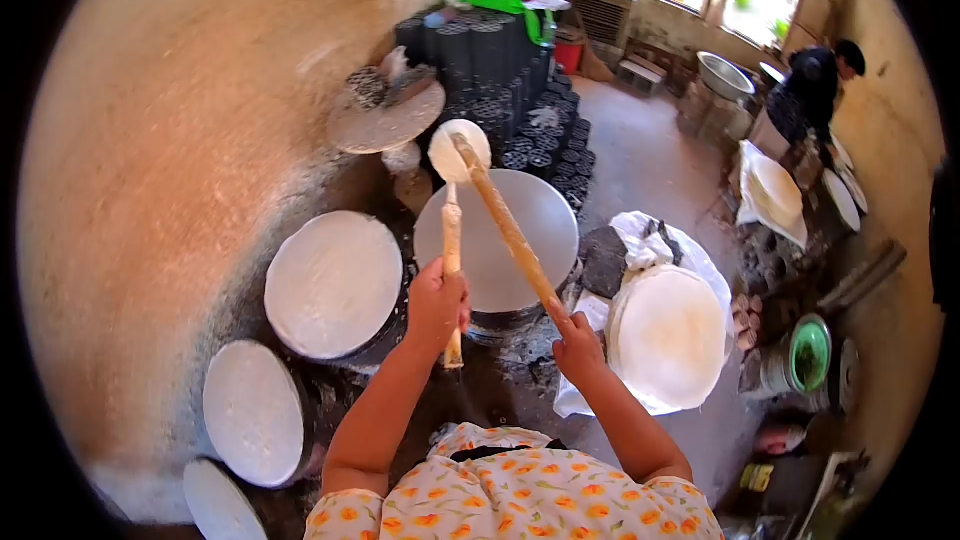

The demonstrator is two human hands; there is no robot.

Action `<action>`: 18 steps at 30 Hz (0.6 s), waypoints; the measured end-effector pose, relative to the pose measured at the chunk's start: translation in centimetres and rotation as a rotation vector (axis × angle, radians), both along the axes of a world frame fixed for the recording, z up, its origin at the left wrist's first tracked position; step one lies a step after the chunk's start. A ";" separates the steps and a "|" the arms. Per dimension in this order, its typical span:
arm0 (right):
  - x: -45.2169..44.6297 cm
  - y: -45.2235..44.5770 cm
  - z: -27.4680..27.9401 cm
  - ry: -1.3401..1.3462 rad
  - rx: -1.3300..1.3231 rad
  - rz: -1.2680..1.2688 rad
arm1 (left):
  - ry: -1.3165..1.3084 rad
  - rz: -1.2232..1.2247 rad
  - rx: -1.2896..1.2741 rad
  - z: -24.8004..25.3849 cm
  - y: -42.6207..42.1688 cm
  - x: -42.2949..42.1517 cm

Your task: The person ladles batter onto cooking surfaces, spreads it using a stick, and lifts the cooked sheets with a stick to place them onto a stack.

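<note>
My left hand (440, 302) is closed around a light wooden-handled tool (453, 230), held upright. Its narrow pale tip reaches a round white piece (448, 158) beyond the pan. My right hand (580, 345) grips a long wooden stick (510, 225) that slants forward and left. The far end of the stick overlaps the white piece; I cannot tell whether they are joined. Below both tools lies a wide, round, greyish pan (540, 215) with a smooth surface. To the right of my right hand, a stack of thin white round sheets (668, 335) rests on white plastic (708, 275).
On the left stand several round, white-covered pans (333, 285). Behind the pan are a round slab (390, 122) and stacked black coal briquettes (485, 55). At the far right, a person (815, 85) bends beside more white rounds (775, 190). A green basin (810, 355) stands at right.
</note>
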State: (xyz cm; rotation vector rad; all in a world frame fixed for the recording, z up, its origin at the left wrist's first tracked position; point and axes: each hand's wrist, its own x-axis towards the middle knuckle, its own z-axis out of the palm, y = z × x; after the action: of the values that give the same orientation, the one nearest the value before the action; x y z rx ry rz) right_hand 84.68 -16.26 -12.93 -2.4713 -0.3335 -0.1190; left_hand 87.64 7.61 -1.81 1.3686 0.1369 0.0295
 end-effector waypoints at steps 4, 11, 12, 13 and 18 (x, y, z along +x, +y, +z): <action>-1.2 -1.4 -3.2 0.070 -0.022 -0.168 | 0.025 -0.244 -0.021 -5.6 -1.7 5.3; -4.7 0.0 -5.7 0.250 -0.121 -0.424 | 0.027 -0.427 0.222 -14.1 -1.7 11.0; -5.2 0.4 -5.8 0.252 -0.124 -0.441 | -0.010 -0.372 0.435 -15.4 -1.2 11.7; -5.6 0.7 -5.8 0.215 -0.075 -0.437 | -0.014 -0.387 0.431 -17.0 -0.3 12.9; -7.5 1.8 -5.7 0.140 -0.047 -0.509 | -0.664 -0.352 1.355 -14.0 3.5 14.6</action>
State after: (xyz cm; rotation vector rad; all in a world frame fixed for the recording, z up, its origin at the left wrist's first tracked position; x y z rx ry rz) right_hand 77.22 -14.46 -18.59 -2.5413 0.3612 -0.1487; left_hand 102.24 11.10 -15.78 2.6178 -0.8315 0.3233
